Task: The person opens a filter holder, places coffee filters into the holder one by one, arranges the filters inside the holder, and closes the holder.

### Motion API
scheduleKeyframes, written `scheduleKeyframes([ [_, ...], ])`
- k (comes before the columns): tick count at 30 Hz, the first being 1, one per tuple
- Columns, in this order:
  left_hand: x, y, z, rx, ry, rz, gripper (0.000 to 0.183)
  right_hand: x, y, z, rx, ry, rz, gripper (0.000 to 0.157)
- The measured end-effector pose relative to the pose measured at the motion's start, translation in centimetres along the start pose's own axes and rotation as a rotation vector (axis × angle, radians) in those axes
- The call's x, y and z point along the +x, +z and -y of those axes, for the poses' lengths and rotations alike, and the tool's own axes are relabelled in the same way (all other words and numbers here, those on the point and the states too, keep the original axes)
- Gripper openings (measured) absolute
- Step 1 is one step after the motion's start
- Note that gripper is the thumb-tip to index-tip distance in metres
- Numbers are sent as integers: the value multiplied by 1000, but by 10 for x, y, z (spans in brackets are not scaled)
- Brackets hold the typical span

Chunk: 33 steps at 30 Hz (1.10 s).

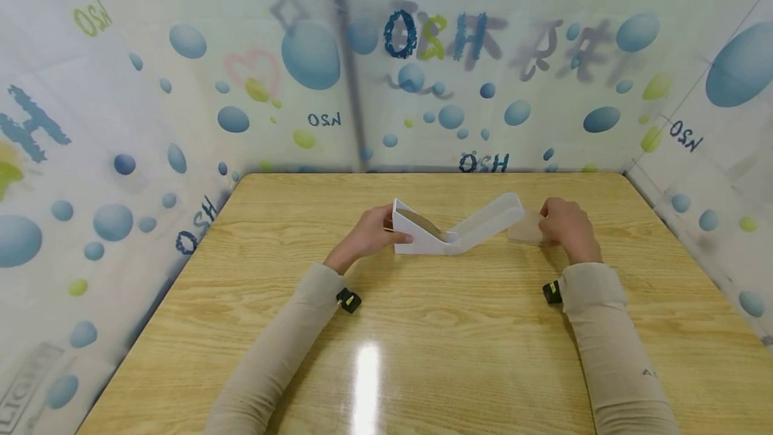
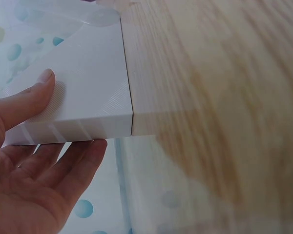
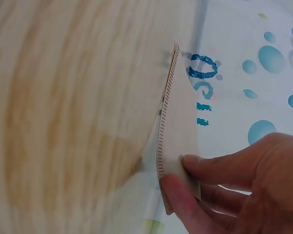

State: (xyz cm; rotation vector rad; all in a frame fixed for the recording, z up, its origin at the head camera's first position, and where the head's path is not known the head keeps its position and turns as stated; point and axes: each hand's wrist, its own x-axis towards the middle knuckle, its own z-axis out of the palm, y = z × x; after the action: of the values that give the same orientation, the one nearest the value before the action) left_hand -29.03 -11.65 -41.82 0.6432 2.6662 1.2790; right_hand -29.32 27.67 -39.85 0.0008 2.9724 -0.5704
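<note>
A white coffee filter box [image 1: 417, 237] stands on the table, its clear lid [image 1: 489, 220] swung out to the right. Brown filters [image 1: 426, 223] show through its slanted opening. My left hand [image 1: 370, 231] grips the box's left end; in the left wrist view the thumb lies on the white side wall [image 2: 88, 83], with the fingers along the end face. Right of the lid, my right hand [image 1: 568, 225] pinches a thin brown paper coffee filter [image 1: 524, 229] by one end. Its crimped seam [image 3: 166, 112] shows in the right wrist view, thumb and fingers on either side of the paper.
The wood-grain table [image 1: 459, 327] reaches to a patterned curtain [image 1: 513, 72] at the back, with more patterned sheeting on both sides. A small black device [image 1: 349, 300] is on the left wrist, another [image 1: 552, 291] on the right.
</note>
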Motion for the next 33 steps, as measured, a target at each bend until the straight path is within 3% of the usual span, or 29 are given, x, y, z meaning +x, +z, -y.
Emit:
scheduleKeyframes([
  [20, -1, 0, -1, -5, -3, 1, 43, -5, -15, 0, 58, -6, -101, 45],
  [33, -1, 0, 0, -9, 0, 2, 43, -10, -24, 9, 108, -32, -158, 43],
])
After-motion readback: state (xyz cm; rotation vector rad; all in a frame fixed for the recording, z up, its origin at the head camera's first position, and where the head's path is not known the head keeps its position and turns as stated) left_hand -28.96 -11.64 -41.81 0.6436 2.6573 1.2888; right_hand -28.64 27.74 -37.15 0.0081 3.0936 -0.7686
